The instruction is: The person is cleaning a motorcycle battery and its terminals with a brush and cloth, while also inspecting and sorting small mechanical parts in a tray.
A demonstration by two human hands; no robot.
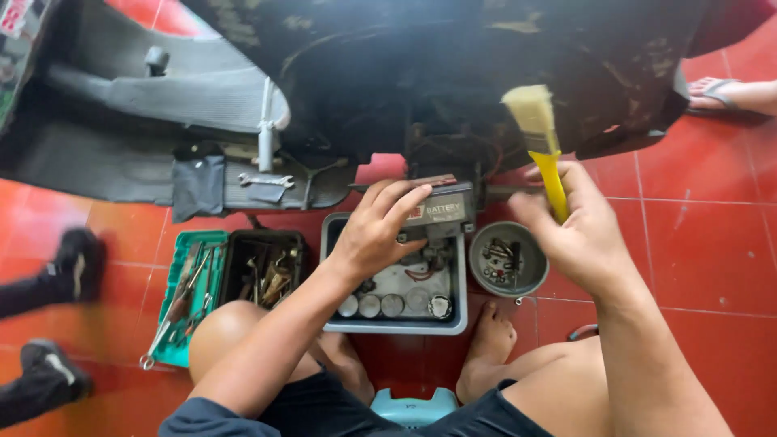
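Gripping a yellow-handled paintbrush [541, 146] in our right hand [579, 235], bristles up, we steady a grey battery [441, 212] over the grey parts tray [394, 328] with our left hand [380, 231]. We judge brushing is under way; next, bristles must meet the battery.

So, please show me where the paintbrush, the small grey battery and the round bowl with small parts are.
paintbrush [551, 174]: head view, on the yellow handle above the right hand.
grey battery [443, 212]: head view, on its top face beside the left hand.
round bowl [479, 239]: head view, on its left rim.
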